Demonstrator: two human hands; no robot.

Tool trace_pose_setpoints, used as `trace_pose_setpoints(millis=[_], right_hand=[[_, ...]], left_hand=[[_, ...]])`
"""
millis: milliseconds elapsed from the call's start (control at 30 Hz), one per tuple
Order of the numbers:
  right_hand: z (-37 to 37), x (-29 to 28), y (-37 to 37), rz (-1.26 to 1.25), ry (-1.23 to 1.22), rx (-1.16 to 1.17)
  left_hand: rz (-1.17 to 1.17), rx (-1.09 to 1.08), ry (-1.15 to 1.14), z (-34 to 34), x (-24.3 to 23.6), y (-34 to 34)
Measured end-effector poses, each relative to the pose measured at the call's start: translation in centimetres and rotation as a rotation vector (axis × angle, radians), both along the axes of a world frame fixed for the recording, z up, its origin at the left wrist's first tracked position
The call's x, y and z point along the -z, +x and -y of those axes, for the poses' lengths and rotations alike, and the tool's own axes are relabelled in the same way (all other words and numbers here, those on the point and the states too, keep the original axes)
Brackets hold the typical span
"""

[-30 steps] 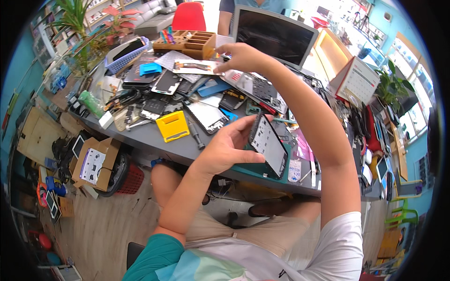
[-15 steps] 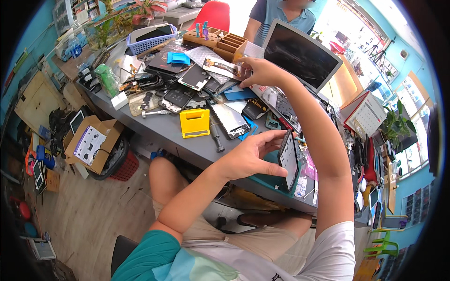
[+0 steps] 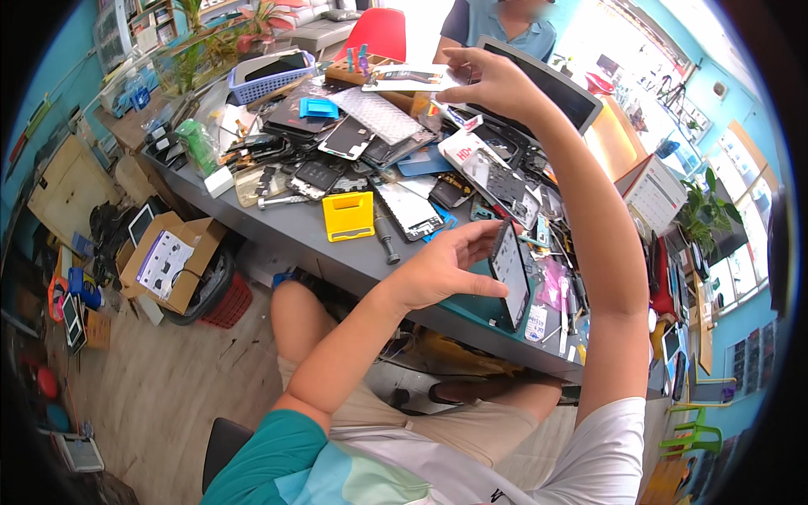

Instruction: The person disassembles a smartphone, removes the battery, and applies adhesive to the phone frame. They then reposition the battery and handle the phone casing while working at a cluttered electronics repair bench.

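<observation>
My left hand (image 3: 442,269) grips a dark phone (image 3: 510,282), thumb on one side and fingers behind. The phone stands on edge, tilted, over a green mat (image 3: 475,307) at the near edge of the desk. Higher up and farther off, my right hand (image 3: 498,82) pinches the end of a slim white packet (image 3: 411,78) with a dark strip on it; what is inside I cannot make out. The packet hangs above the heap, in front of a wooden organizer (image 3: 347,72). Below my right hand lies a white box with red print (image 3: 463,150).
A grey desk (image 3: 290,231) carries phone parts, a yellow case (image 3: 348,216), a screwdriver (image 3: 386,240) and a bubble-wrap sheet (image 3: 377,116). A dark monitor (image 3: 547,93) stands at the back, with another person (image 3: 522,34) behind it. A blue basket (image 3: 271,80) sits far left.
My right hand has lifted the white packet up and away from the heap, uncovering the bubble wrap and the white box. My left hand still holds the phone, nearly in place.
</observation>
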State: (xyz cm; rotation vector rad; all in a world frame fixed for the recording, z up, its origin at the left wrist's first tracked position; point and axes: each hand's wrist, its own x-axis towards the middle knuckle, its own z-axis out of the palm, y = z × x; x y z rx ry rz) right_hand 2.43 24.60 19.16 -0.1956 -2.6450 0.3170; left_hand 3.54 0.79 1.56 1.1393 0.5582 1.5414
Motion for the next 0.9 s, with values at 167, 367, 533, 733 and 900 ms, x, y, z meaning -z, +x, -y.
trace_pose_setpoints(millis=[167,367,533,733,900], right_hand=[[2.1,-6.0,10.2,0.037,0.157,0.05],[7.5,-8.9,23.8,0.199,0.383,0.173],[10.4,-8.6,32.0,0.277,0.415,0.252],[12.1,-8.4,36.0,0.437,0.306,0.358],[12.1,-7.3,36.8,0.476,0.324,0.301]], left_hand=[[0.017,0.009,-0.029,-0.7,0.0,0.7],[0.033,-0.001,0.003,-0.2,-0.2,0.5],[0.002,-0.074,0.03,0.0,-0.6,1.3],[-0.034,-0.105,0.015,0.1,-0.9,1.6],[-0.043,-0.098,0.033,-0.3,-0.5,1.5]])
